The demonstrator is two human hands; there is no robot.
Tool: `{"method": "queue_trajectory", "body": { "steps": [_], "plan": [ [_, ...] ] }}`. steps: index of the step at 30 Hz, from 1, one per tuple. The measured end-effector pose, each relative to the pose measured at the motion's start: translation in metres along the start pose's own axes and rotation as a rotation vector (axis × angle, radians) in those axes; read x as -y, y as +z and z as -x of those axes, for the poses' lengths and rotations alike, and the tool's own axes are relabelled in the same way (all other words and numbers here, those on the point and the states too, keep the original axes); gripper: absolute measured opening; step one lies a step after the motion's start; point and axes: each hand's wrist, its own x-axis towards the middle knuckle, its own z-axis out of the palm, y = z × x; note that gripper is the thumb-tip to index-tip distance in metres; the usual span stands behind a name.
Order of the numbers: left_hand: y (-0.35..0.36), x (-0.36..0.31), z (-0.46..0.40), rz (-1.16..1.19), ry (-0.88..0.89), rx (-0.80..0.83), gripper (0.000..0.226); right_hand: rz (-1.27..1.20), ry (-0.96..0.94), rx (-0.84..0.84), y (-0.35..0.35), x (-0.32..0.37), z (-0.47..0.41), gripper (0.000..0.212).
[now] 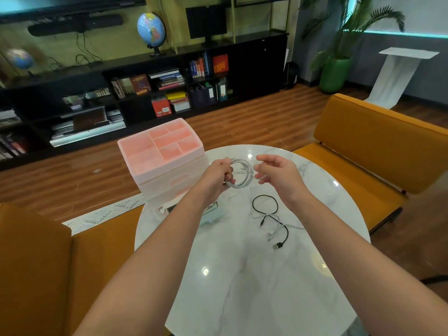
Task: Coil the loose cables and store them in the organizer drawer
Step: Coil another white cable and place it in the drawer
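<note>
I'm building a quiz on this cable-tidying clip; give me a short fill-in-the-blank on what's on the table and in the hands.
1. The left hand holds a coiled cable whose colour is ____.
2. The right hand holds ____.
3. The loose black cable lies on the round ____.
4. The top tray of the organizer is coloured ____.

Missing words: white; nothing; table; pink.

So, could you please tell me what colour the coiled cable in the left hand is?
White, seen best in the head view: the coiled cable gripped by the left hand.
</note>
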Motion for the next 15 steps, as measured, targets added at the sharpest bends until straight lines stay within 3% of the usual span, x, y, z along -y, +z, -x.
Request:
{"method": "queue_trajectory", "body": {
  "steps": [4, 7, 12, 15],
  "plan": [
    [-0.001, 0.003, 0.008, -0.106, 0.042, 0.097, 0.025, 0.234, 0.07, -0.019, 0.003, -0.002, -0.001, 0.041],
    [-0.003, 0.005, 0.012, -0.13, 0.066, 0.097, 0.012, 0.392, 0.067, -0.018, 0.005, -0.006, -0.004, 0.028],
    [-0.015, 0.001, 0.009, -0.434, 0.094, 0.013, 0.012, 0.486, 0.044, -0.105, 0.006, -0.01, -0.005, 0.013],
    [-0.02, -0.003, 0.011, -0.489, 0.049, 0.08, 0.022, 0.504, 0.028, -0.158, 0.009, -0.01, -0.004, 0.007]
  ]
}}
